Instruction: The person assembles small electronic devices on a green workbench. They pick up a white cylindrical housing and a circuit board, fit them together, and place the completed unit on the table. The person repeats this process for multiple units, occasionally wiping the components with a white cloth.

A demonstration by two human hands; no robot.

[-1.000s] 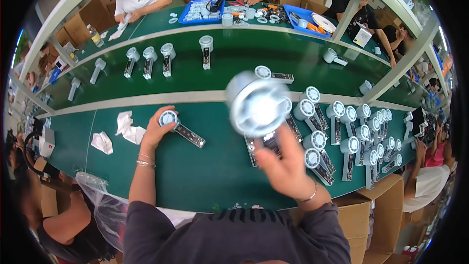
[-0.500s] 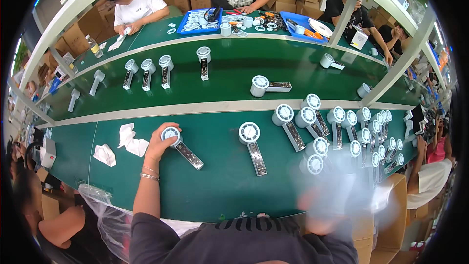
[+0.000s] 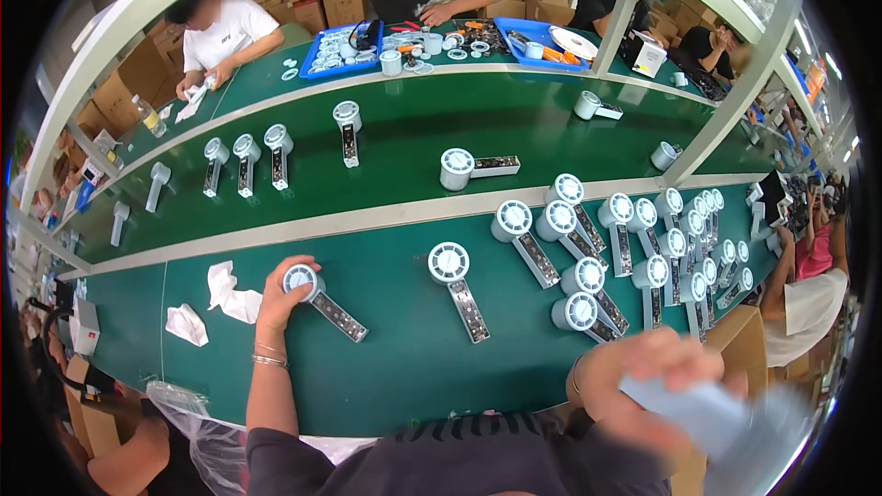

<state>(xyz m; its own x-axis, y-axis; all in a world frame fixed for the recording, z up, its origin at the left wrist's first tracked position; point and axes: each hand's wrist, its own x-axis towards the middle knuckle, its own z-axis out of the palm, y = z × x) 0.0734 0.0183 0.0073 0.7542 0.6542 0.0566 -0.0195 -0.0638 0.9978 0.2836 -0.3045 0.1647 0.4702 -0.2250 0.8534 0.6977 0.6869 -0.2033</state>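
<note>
My left hand (image 3: 277, 301) is closed round the round head of a hair-dryer-shaped unit (image 3: 339, 317), pale blue with a circuit board showing along its handle. That unit lies on the green table, its handle slanting toward me to the right. A similar hair-dryer-shaped unit (image 3: 450, 262) lies to its right, apart from any hand. At the lower right, my right hand (image 3: 634, 377) grips a pale blue-grey object (image 3: 694, 413), smeared by motion; its kind cannot be made out. Just beyond this hand, several more such units (image 3: 581, 310) stand grouped, heads up.
Crumpled white cloths (image 3: 231, 294) lie left of my left hand. A raised rail (image 3: 367, 218) separates my table from a green belt (image 3: 395, 179) bearing more units. An open cardboard box (image 3: 742, 335) stands at the right edge. Co-workers sit across, near blue trays (image 3: 331, 62).
My right hand has swung right and toward me with the blurred object, uncovering units it had hidden. My left hand keeps its hold. The whole view has shifted slightly.
</note>
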